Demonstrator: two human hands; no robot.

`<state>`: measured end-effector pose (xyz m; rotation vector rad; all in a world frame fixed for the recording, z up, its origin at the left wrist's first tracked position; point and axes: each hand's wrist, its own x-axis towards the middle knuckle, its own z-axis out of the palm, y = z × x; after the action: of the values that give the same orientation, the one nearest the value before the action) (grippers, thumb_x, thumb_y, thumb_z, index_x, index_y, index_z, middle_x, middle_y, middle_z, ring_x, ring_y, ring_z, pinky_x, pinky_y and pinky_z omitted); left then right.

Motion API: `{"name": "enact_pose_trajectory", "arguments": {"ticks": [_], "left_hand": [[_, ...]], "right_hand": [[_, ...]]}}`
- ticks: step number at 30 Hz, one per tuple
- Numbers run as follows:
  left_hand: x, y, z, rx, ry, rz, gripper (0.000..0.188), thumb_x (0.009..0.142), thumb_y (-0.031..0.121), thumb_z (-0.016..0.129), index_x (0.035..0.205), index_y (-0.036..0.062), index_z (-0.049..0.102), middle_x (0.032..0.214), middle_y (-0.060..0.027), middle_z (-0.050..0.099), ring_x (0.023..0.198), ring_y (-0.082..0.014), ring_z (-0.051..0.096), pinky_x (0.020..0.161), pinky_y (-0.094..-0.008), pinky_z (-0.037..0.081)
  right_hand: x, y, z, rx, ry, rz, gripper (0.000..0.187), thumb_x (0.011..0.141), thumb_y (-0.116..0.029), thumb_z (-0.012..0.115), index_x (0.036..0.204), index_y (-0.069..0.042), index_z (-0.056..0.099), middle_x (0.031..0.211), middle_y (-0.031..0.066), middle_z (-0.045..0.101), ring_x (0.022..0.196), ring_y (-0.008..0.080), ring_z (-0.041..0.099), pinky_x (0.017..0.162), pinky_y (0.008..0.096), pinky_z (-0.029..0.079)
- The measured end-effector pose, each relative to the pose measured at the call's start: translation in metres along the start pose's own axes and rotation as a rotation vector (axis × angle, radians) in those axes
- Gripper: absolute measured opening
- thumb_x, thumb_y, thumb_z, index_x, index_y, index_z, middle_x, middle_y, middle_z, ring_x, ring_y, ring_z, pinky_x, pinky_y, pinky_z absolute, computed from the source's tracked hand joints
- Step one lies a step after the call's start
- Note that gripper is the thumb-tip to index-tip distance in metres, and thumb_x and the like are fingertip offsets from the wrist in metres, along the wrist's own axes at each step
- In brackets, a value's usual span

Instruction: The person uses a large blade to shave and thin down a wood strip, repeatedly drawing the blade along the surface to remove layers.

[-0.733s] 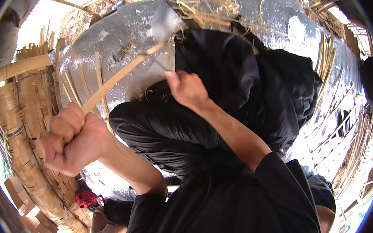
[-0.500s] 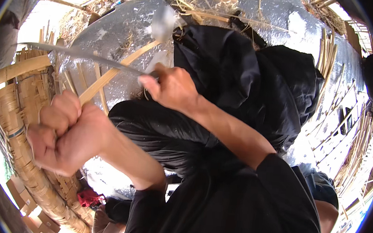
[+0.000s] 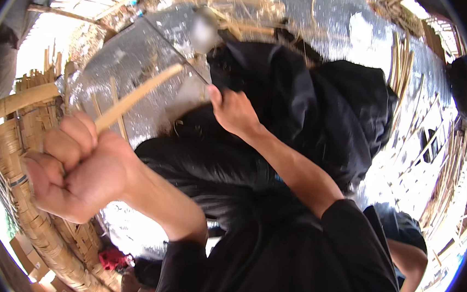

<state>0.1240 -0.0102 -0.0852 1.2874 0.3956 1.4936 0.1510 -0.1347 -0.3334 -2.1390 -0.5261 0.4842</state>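
My left hand (image 3: 84, 161) is closed around a pale bamboo strip (image 3: 138, 96), which slants up and to the right out of the fist. Its far end stands free over the silvery floor sheet (image 3: 115, 46). To the right, my right hand (image 3: 236, 112) grips a long, thin-bladed knife (image 3: 170, 45); the fingers hide its handle. The blade points up and left, seen nearly edge-on, passing just beyond the strip's tip with a small apparent gap. Dark cloth (image 3: 298, 96) lies beneath and beyond my right hand.
A woven bamboo panel (image 3: 28, 179) stands along the left. Curled shavings (image 3: 250, 7) lie at the far side. Bamboo sticks (image 3: 401, 66) lean at the right. Another person's arm (image 3: 408, 264) shows at the lower right, and a red item (image 3: 112, 257) at the lower left.
The knife has swung from lying nearly level across the bamboo strip to pointing up and left beyond its tip. My right hand moved slightly right. The strip's visible length looks shorter.
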Motion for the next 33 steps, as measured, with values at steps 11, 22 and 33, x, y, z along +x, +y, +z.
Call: {"name": "enact_pose_trajectory", "arguments": {"ticks": [11, 22, 33], "left_hand": [[0.085, -0.016, -0.073, 0.180, 0.626, -0.091, 0.038, 0.094, 0.020, 0.039, 0.065, 0.0209, 0.015, 0.056, 0.0037, 0.017, 0.046, -0.0108, 0.017, 0.045, -0.0301, 0.016], [0.087, 0.005, -0.284, -0.248, 0.722, -0.563, 0.036, 0.091, 0.012, 0.040, 0.060, 0.0190, 0.022, 0.055, 0.0029, 0.022, 0.045, -0.0118, 0.019, 0.043, -0.0297, 0.019], [0.041, -0.042, -0.294, -0.252, 0.568, -0.984, 0.046, 0.099, 0.035, 0.061, 0.111, -0.0069, 0.049, 0.093, -0.0165, 0.056, 0.086, -0.0267, 0.058, 0.075, -0.0394, 0.049]], "right_hand": [[0.013, 0.038, 0.007, 0.280, -0.262, 0.551, 0.083, 0.098, -0.073, 0.041, 0.070, 0.002, 0.063, 0.065, 0.0222, 0.064, 0.060, 0.0370, 0.066, 0.057, 0.0454, 0.054], [-0.005, -0.045, -0.093, 1.338, -0.104, 0.419, 0.024, 0.090, -0.022, 0.082, 0.085, -0.008, 0.064, 0.061, -0.0040, 0.049, 0.046, 0.0061, 0.046, 0.042, 0.0262, 0.039], [-0.052, -0.095, -0.136, 1.349, -0.037, -0.042, 0.018, 0.091, -0.008, 0.078, 0.088, -0.002, 0.061, 0.060, 0.0020, 0.055, 0.045, 0.0087, 0.048, 0.043, 0.0274, 0.039]]}}
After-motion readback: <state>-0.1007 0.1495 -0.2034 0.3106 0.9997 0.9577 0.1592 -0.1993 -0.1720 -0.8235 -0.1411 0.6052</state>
